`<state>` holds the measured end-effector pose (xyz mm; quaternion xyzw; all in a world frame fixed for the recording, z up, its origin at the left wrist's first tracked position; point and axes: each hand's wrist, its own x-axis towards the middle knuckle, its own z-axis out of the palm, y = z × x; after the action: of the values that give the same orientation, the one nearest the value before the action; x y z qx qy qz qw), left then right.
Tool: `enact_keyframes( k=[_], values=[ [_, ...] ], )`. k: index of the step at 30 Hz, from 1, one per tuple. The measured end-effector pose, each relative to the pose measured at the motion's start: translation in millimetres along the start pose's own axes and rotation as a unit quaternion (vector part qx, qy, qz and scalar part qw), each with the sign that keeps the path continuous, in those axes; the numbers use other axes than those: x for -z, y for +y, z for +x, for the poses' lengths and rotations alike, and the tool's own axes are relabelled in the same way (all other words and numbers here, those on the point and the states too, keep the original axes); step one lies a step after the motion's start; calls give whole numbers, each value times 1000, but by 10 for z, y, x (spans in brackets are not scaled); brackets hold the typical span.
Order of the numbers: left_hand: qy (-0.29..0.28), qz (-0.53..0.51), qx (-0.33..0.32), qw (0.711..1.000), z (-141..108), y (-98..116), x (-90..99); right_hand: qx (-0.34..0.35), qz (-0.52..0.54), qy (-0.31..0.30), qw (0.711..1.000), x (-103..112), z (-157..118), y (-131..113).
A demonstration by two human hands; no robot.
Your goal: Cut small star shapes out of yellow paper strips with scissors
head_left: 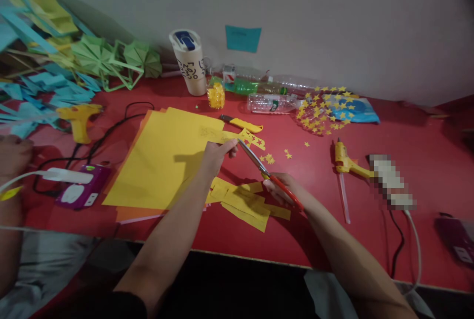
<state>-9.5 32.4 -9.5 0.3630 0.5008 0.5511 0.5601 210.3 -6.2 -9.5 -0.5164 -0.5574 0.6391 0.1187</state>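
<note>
Between the thumb and fingers of my left hand (218, 157) is a yellow paper strip (212, 134) with star outlines drawn on it. My right hand (283, 189) grips the scissors (255, 159) by their red handles, and the blade tips meet the strip close to my left fingertips. Beyond the blades lies a yellow paper piece with star-shaped holes (255, 140). Several small cut yellow stars (269, 159) rest to the right of it. Yellow paper scraps (246, 208) lie below my hands, and a stack of yellow paper sheets (151, 161) sits to the left.
A yellow cutter knife (246, 125) lies behind my hands. Further back are a white tumbler (190, 64), plastic bottles (272, 103) and a star-covered clear form (322, 114). Glue guns (344, 158) lie at both sides, with cables. Another person's arm (11, 200) rests at the left edge.
</note>
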Motion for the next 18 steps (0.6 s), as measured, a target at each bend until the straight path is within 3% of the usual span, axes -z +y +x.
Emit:
enact_keyframes(
  k=[18],
  values=[
    [-5, -6, -6, 1000, 7, -39, 7, 24, 15, 0, 1000, -7, 40, 36]
  ],
)
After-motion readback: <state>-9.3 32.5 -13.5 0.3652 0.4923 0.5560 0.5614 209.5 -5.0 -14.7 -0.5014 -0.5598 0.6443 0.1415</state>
